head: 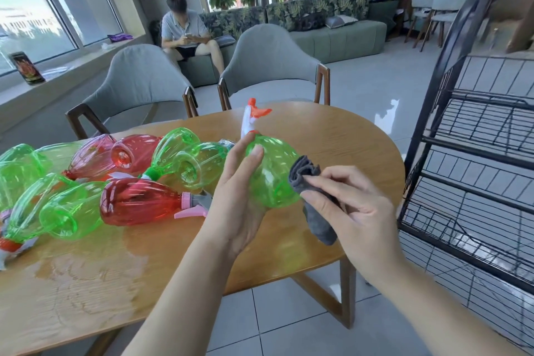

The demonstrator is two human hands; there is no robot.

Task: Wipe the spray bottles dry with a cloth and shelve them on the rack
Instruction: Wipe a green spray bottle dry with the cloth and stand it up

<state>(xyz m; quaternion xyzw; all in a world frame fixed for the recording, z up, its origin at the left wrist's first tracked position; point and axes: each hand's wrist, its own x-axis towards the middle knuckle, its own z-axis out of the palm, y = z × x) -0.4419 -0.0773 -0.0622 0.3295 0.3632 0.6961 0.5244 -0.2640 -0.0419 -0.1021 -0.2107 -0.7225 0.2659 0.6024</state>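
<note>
The left hand (241, 196) grips a green spray bottle (271, 170) above the tabletop (332, 136), long axis running from its base at 5 o'clock to the orange nozzle at 12. The right hand (346, 205) pinches a grey cloth (312, 182), which touches the bottle's flank at 3 o'clock. The rack (476, 153) stands at 3 o'clock past the tabletop edge, nearer the right hand. More bottles (138, 205) lie at 9 o'clock.

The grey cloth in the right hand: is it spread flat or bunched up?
Bunched up. The grey cloth is crumpled in the right hand, its folded top against the green spray bottle, one end hanging down.
</note>
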